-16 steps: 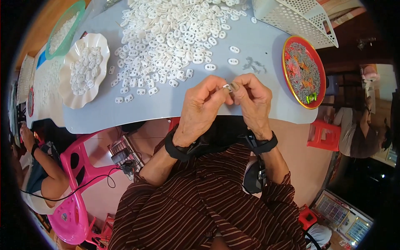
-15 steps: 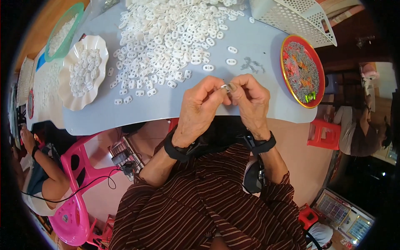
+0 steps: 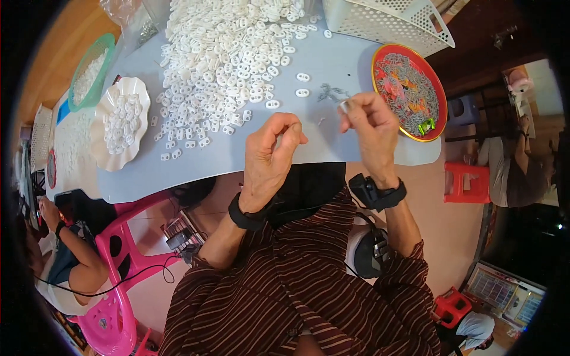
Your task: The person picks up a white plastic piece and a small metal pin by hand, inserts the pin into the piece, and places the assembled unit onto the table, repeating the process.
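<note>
A smooth blue-grey table (image 3: 217,160) spreads under both hands; beyond the left lies a heap of glossy white two-holed pieces (image 3: 219,59). A perforated basket (image 3: 380,26) stands past the right hand, with a gold-rimmed red tray (image 3: 433,71) of slim grey bits beside it. Well left of the left hand, a scalloped plate (image 3: 99,130) holds more pieces. The left hand (image 3: 274,157) has thumb and fingers curled together, contents hidden; the right (image 3: 375,133) blurs, a pale spot at its fingertips, and I cannot tell whether it grips. Loose grey bits (image 3: 332,92) lie just beyond. Half a second ago, both hands met over one white piece; now they are apart.
</note>
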`<state>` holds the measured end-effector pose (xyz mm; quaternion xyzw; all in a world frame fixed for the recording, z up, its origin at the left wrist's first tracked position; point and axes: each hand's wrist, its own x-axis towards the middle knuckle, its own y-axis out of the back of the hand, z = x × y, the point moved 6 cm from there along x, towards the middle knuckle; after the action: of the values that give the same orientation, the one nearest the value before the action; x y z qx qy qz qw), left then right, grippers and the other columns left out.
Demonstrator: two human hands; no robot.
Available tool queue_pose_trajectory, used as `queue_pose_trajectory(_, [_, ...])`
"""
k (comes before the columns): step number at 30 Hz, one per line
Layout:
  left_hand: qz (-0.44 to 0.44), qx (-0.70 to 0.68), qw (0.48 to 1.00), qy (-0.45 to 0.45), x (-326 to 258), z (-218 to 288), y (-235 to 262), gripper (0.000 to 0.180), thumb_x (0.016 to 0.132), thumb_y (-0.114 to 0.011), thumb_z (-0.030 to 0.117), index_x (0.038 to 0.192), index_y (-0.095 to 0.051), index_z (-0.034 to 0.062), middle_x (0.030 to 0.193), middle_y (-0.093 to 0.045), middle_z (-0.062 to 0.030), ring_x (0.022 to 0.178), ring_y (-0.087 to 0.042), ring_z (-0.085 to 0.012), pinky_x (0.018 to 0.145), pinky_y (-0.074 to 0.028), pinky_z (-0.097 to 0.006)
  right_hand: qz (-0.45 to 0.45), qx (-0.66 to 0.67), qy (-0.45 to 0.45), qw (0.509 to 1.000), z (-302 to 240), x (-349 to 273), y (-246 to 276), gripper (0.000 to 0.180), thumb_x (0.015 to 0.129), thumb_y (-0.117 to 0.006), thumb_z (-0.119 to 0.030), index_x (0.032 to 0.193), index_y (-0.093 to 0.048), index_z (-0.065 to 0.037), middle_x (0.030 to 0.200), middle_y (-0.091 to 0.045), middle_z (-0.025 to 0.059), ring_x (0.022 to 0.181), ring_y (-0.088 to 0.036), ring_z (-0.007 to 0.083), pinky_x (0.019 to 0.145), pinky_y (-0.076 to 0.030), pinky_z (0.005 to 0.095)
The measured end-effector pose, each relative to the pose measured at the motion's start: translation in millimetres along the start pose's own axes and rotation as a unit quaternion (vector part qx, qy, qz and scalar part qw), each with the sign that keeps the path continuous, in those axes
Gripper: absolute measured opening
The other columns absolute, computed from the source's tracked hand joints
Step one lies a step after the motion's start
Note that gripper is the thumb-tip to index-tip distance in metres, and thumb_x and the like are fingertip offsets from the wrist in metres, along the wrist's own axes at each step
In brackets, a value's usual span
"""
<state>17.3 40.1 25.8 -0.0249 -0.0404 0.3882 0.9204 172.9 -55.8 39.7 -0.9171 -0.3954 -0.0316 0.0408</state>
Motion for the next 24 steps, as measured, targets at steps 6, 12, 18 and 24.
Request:
queue_pose_trajectory(6, [0.052,0.281,0.934,-0.215,13,28,-15,0.016,0.080,-0.058,-0.006,0.095,-0.058,-0.0018,0.079,-0.054,-0.0107,0.078,-0.054,-0.0264,0.072,-0.046,-0.033,0.042,-0.007,0.028,0.999,5,3,23,0.011,0.088,-0.062,-0.002,0.097,-0.065,0.002,0.076,-0.061,0.0008,0.064,-0.053,0.0044,0.059,-0.044,0.0186])
queue_pose_trajectory(12, [0.086,0.440,0.853,-0.269,26,21,-33,0.026,0.076,-0.058,-0.008,0.102,-0.059,-0.0028,0.094,-0.050,-0.0170,0.095,-0.046,-0.0357,0.083,-0.039,-0.045,-0.013,-0.037,0.004,0.999,19,0,18,0.011,0.088,-0.064,-0.004,0.098,-0.067,0.001,0.076,-0.060,-0.0019,0.065,-0.050,0.0029,0.057,-0.040,0.0182])
queue_pose_trajectory(18, [0.115,0.509,0.811,-0.266,37,16,-37,0.027,0.076,-0.059,-0.006,0.102,-0.060,-0.0005,0.091,-0.050,-0.0145,0.090,-0.046,-0.0331,0.081,-0.039,-0.043,-0.057,-0.043,0.048,0.996,10,-2,10,0.010,0.087,-0.064,-0.001,0.096,-0.067,0.002,0.077,-0.060,-0.0001,0.064,-0.048,0.0036,0.057,-0.040,0.0187])
queue_pose_trajectory(24, [0.082,0.517,0.816,-0.245,36,12,-42,0.023,0.076,-0.060,-0.005,0.099,-0.061,0.0003,0.087,-0.048,-0.0137,0.087,-0.045,-0.0318,0.079,-0.039,-0.042,-0.059,-0.070,0.053,0.994,9,-7,11,0.010,0.086,-0.063,0.000,0.095,-0.065,0.003,0.077,-0.059,0.0020,0.064,-0.047,0.0049,0.057,-0.040,0.0195])
